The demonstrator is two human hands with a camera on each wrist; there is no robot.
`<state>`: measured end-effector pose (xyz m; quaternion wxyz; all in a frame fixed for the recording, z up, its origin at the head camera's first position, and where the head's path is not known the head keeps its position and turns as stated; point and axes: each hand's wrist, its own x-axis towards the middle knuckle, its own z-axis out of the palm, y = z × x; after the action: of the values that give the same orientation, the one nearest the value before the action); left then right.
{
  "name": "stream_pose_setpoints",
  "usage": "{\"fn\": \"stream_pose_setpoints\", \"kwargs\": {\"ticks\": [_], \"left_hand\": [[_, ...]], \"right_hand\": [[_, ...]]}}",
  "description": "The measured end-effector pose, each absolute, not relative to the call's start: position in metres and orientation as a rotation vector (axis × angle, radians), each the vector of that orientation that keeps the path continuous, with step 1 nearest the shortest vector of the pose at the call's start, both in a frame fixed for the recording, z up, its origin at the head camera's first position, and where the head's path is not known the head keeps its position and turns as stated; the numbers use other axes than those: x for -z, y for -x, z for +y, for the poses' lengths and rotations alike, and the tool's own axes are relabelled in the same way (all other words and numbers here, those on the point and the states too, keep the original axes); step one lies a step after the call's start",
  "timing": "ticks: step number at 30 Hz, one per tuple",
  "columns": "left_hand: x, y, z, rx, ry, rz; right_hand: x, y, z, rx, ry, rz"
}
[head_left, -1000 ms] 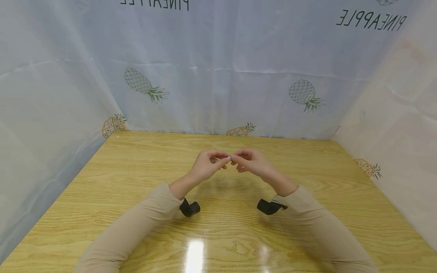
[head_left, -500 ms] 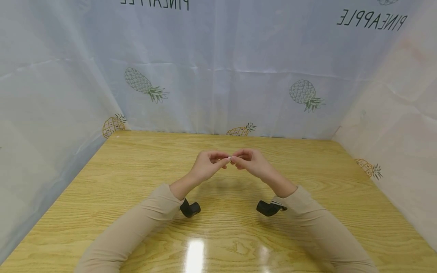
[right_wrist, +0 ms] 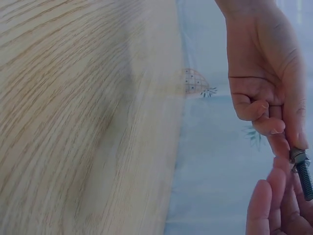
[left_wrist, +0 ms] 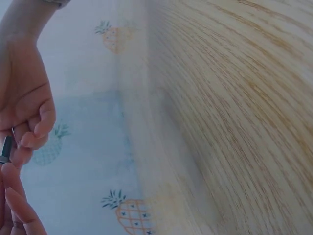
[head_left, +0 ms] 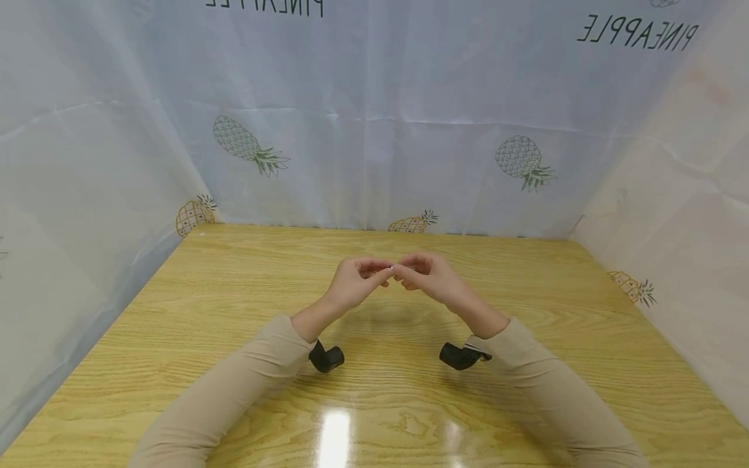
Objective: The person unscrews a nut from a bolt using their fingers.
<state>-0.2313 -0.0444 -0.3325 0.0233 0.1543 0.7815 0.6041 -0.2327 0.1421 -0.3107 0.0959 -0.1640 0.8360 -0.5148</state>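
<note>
Over the middle of the table, the left hand (head_left: pixel 350 283) and the right hand (head_left: pixel 437 281) meet at their fingertips around a small metal bolt (right_wrist: pixel 305 180). In the right wrist view its threaded shank points toward the right hand, with a hex nut (right_wrist: pixel 298 156) near the left thumb. The left hand pinches the bolt at that end. Right thumb and index finger close about the nut, partly covering it. The left wrist view shows the dark bolt shank (left_wrist: pixel 7 145) at the frame's edge. Fingers hide the bolt's far end.
Below the hands lies a wood-grain table (head_left: pixel 234 305). A pale curtain (head_left: pixel 363 162) with pineapple prints surrounds its back and sides. Black wrist mounts (head_left: pixel 326 357) stick out from both sleeves.
The right thumb has slid slightly left and up over the fastener, covering more of it. Both forearms have stayed nearly still.
</note>
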Motion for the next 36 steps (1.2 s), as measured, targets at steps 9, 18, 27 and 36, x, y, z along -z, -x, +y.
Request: {"fn": "stream_pose_setpoints", "kwargs": {"ticks": [9, 18, 27, 36], "left_hand": [[0.3330, 0.2321, -0.0454, -1.889, -0.476, 2.412], [0.3340, 0.2321, -0.0459, -1.894, -0.484, 2.430], [0.3381, 0.2350, -0.0460, -1.908, -0.492, 2.427], [0.3418, 0.2340, -0.0452, -1.926, -0.507, 2.427]], "right_hand": [[0.3106, 0.2333, 0.1425, 1.566, 0.534, 2.483], [0.3090, 0.2342, 0.1400, 1.490, 0.465, 2.460], [0.3122, 0.2363, 0.1408, 1.500, 0.480, 2.481], [0.3137, 0.2357, 0.1392, 1.475, 0.506, 2.527]]}}
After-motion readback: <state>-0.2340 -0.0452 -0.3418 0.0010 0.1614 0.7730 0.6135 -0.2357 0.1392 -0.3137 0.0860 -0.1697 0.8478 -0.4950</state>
